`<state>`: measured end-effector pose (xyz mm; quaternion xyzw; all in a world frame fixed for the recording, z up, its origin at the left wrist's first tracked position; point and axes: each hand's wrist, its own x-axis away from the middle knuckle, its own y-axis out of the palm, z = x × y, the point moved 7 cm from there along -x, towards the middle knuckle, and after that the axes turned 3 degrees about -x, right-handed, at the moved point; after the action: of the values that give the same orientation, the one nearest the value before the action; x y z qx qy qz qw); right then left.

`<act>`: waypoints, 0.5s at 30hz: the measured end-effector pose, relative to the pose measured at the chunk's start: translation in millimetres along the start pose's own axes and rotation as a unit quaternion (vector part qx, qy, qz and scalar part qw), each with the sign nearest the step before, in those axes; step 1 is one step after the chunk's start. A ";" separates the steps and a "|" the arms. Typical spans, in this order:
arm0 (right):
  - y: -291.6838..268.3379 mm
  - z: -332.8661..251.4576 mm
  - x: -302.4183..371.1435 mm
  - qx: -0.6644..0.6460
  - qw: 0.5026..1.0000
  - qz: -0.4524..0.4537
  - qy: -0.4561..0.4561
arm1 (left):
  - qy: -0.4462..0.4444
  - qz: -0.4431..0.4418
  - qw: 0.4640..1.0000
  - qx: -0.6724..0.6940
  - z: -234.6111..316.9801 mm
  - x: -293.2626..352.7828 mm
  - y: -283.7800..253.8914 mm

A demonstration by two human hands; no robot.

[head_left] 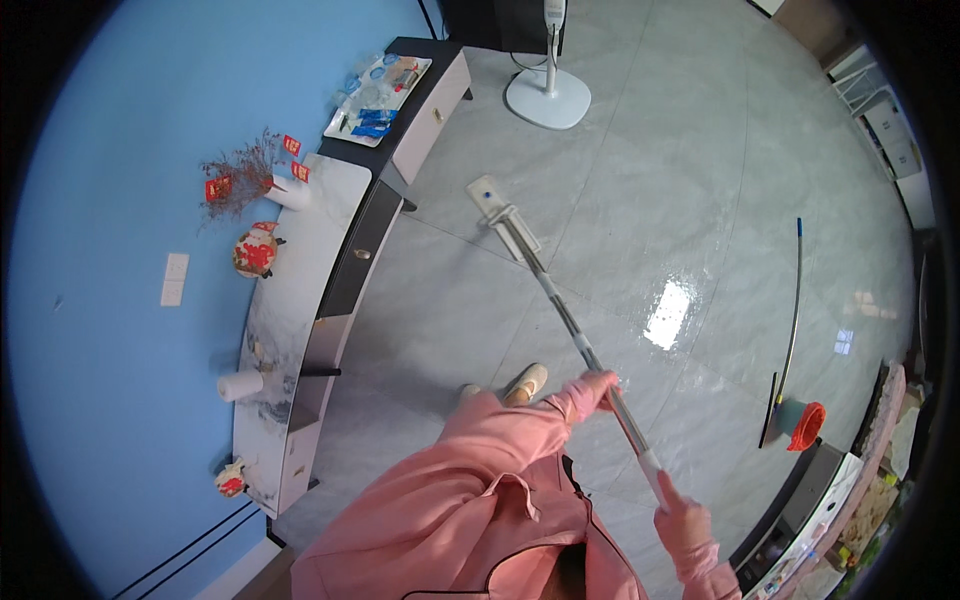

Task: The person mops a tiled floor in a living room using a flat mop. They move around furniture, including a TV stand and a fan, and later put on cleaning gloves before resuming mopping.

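A long-handled flat mop (pixel 575 325) runs slantwise across the floor in front of me. My left hand (pixel 597 388) is wrapped round the middle of its silvery pole. Lower down, near the pole's end, my right hand (pixel 684 515) grips the white part of the handle. The pale rectangular mop head (pixel 503 217) is at the far end, beside the front of a long low cabinet (pixel 360 255). Whether the head touches the floor or hovers just over it, I cannot tell. Both my sleeves are pink, and my beige shoes (pixel 527 383) show below the left arm.
The cabinet along the blue wall bears a tray (pixel 340 130) of small items, a vase (pixel 288 192), ornaments and a white roll (pixel 240 386). A white round fan base (pixel 548 98) stands ahead. To the right are a floor squeegee (pixel 796 310) and a red-lined bin (pixel 806 427). The tiles shine wetly.
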<state>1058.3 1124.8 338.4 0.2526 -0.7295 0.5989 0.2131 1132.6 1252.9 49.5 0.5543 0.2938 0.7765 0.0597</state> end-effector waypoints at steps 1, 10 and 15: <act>-8.8 -8.2 -16.6 -0.014 0.999 0.037 -0.022 | 0.017 0.010 1.000 -0.018 25.1 -4.5 -5.8; -55.4 -80.3 -126.5 -0.015 0.990 0.053 -0.127 | 0.097 0.166 0.980 0.059 140.5 -1.1 -79.4; -89.7 -122.7 -220.5 -0.025 0.991 -0.040 -0.129 | 0.093 0.191 0.965 0.151 202.2 -30.8 -134.4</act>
<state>1287.6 1256.3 295.3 0.3514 -0.7547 0.5342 0.1469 1294.0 1429.1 -3.1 0.5281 0.3007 0.7680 -0.2022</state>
